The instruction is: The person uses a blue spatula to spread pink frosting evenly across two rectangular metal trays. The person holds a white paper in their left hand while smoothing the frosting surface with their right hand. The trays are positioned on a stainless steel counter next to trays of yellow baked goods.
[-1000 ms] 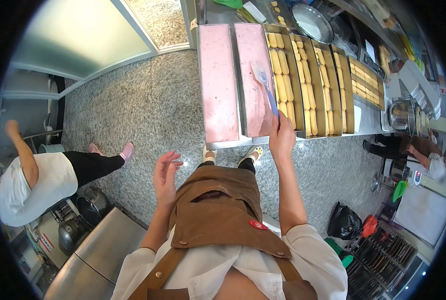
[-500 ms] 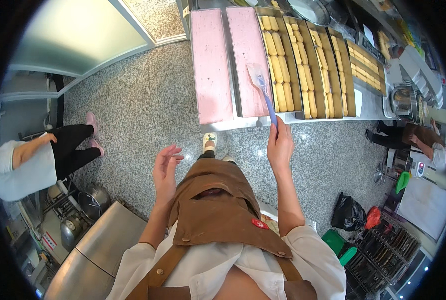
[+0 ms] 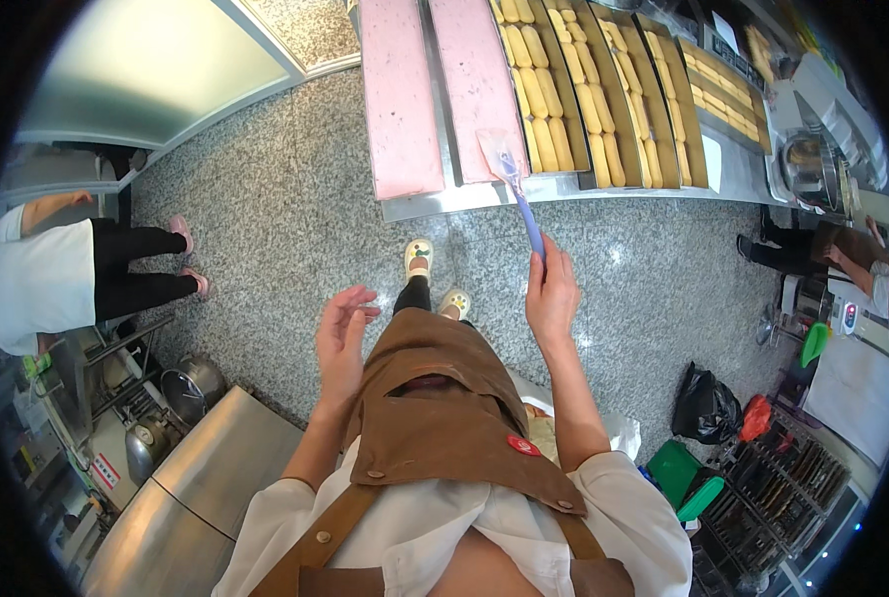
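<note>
My right hand [image 3: 552, 303] is closed round the lavender handle of a spatula [image 3: 527, 221]. Its pale blade, smeared with pink, points away from me over the near end of a long tin of pink mixture [image 3: 474, 85]; whether it touches the surface I cannot tell. A second pink-filled tin [image 3: 400, 109] lies to its left, its top smooth with small dark specks. Right of them, several long tins hold rows of golden ladyfingers [image 3: 541, 90]. My left hand [image 3: 343, 343] hovers in front of my brown apron, holding nothing, fingers loosely bent and apart.
The tins stand on a metal counter [image 3: 554, 189]. At far left is a person in a white top [image 3: 41, 269]; another [image 3: 853, 259] is at far right. A steel cabinet [image 3: 196, 478] stands near left. A black bag [image 3: 705, 403] and a rack of trays [image 3: 783, 478] are at right.
The counter and tins sit farther up in view, and my right hand with the spatula is farther from them. The person at left has shifted and swung an arm.
</note>
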`<state>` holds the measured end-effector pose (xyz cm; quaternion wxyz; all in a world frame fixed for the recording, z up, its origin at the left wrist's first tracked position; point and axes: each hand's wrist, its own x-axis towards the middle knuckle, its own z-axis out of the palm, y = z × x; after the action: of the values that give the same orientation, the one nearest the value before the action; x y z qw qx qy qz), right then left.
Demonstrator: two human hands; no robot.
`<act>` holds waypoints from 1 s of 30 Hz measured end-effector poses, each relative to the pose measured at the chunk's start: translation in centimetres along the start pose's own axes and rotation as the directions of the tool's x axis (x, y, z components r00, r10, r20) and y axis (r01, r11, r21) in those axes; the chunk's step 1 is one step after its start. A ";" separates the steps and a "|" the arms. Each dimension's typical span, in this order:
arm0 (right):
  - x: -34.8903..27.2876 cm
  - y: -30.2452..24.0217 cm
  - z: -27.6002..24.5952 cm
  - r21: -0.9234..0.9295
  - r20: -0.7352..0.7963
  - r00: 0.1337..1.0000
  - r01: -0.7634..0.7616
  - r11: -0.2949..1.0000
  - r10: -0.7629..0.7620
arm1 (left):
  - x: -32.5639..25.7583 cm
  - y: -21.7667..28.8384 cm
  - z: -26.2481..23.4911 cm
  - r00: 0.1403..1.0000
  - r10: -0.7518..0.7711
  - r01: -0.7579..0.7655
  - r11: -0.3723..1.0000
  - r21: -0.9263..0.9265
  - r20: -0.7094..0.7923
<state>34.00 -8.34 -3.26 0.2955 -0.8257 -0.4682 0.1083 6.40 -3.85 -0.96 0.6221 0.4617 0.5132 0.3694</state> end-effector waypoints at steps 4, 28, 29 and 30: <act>-1.5 1.4 -0.3 -0.028 0.001 1.000 0.016 0.999 -0.016 | -1.0 -0.3 0.3 1.000 -0.014 0.014 1.000 0.001 0.011; -9.6 4.6 -7.2 0.275 -0.044 0.968 -0.227 0.934 0.248 | -1.3 -0.2 2.1 0.997 -0.048 0.050 0.998 -0.038 0.055; -10.0 4.6 -7.7 0.385 0.004 0.930 -0.339 0.858 0.366 | -1.2 -0.2 2.0 0.997 -0.056 0.058 0.997 -0.047 0.051; -10.0 4.3 -8.5 0.602 0.146 0.848 -0.485 0.634 0.509 | -0.8 -0.1 2.3 0.996 -0.052 0.056 0.996 -0.062 0.066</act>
<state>35.55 -21.60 0.04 0.5165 -0.7803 -0.1551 0.3169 8.45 -5.04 -0.76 0.6627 0.4391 0.4930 0.3535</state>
